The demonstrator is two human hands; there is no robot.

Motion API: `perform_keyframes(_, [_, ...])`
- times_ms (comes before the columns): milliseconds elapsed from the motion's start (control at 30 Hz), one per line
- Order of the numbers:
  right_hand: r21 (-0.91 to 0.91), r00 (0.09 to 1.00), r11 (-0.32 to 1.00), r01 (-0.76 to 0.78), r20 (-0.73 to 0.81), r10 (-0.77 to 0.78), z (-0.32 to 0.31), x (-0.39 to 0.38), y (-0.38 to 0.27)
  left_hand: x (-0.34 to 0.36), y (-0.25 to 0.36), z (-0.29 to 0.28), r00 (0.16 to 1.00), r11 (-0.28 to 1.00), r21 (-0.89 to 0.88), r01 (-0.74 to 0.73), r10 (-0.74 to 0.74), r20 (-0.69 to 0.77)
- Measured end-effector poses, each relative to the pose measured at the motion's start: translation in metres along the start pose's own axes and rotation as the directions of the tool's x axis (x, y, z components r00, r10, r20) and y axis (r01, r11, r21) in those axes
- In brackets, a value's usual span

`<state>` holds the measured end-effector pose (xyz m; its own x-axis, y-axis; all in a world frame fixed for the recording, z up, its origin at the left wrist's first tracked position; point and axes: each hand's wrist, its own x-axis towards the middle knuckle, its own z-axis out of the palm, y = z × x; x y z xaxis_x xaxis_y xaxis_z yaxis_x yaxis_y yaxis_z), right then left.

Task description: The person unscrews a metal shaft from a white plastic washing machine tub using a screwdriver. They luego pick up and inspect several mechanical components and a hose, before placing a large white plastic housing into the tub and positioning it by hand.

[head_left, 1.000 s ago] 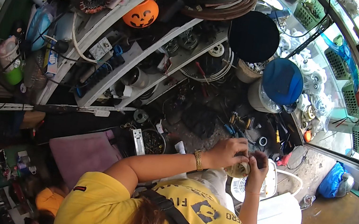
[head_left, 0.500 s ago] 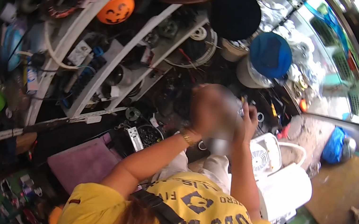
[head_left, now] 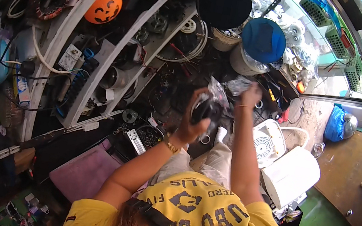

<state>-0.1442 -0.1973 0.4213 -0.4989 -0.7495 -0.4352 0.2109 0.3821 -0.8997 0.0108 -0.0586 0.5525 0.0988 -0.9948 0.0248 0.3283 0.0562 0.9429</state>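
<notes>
Head view: left hand curls around a dark round part, nearer the body than the blue lid; blurred right hand, grip unclear, meets clear plastic. Parting plastic from part seems underway, calling for steady left support.
</notes>
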Motion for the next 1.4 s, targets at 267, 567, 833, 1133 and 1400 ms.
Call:
perform_keyframes(267, [-0.347,0.845,0.788,0.510,0.373,-0.383,0.008,0.047,0.001,-0.020,-0.034,-0.060,0.875,0.684,-0.634,0.361,-0.484,-0.025])
perform_keyframes(567, [0.111,-0.055,0.069,0.991,0.832,-0.552,0.218,-0.077,-0.048,-0.090,-0.081,-0.125,0.754,0.512,-0.785,0.350,-0.651,-0.088])
perform_keyframes(833, [0.108,-0.377,-0.469,0.877,0.760,-0.530,0.422,-0.126,-0.062,-0.173,-0.121,-0.157,0.700,0.707,-0.581,0.403,-0.647,-0.302])
perform_keyframes(1133, [0.115,-0.223,-0.569,0.815,0.967,-0.124,0.477,-0.137,-0.055,-0.211,-0.156,-0.193,0.582,0.743,-0.502,0.443,-0.664,-0.470])
perform_keyframes(1400, [0.072,-0.349,-0.464,0.883,0.761,-0.546,0.464,-0.093,-0.075,-0.050,-0.150,-0.302,0.860,0.695,0.624,0.359,0.013,-0.510])
